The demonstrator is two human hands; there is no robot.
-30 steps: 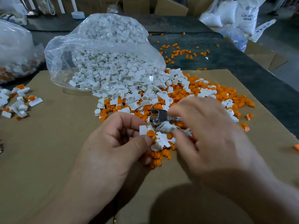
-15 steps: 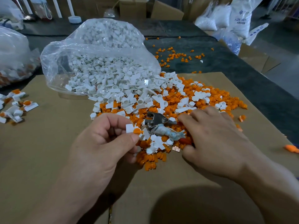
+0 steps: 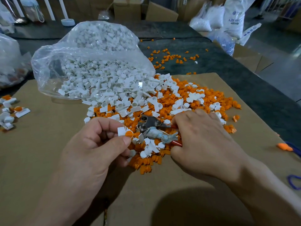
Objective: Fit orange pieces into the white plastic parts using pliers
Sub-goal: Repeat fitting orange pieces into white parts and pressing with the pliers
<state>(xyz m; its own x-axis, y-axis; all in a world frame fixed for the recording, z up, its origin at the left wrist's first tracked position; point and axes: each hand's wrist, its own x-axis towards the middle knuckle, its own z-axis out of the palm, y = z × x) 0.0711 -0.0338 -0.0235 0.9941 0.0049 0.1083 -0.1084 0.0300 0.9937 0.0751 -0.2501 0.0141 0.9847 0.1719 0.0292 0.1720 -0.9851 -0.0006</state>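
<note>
a brown cardboard sheet [image 3: 40, 160] lies under the fingers [image 3: 102, 123], on a dark mat [image 3: 244, 82]. far beyond them stand cardboard boxes [image 3: 127, 10]. beyond and to their right are white sacks [image 3: 232, 17] and grey floor [image 3: 285, 66]. the light is dim.

Grips out of sight
The right hand [image 3: 203, 141] covers most of the grips of the red-handled metal pliers [image 3: 150, 123]; the left edge cuts off a clear plastic bag [image 3: 8, 62].

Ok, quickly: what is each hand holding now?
Left hand: pinches a white part with orange piece.
Right hand: grips the pliers.
</note>
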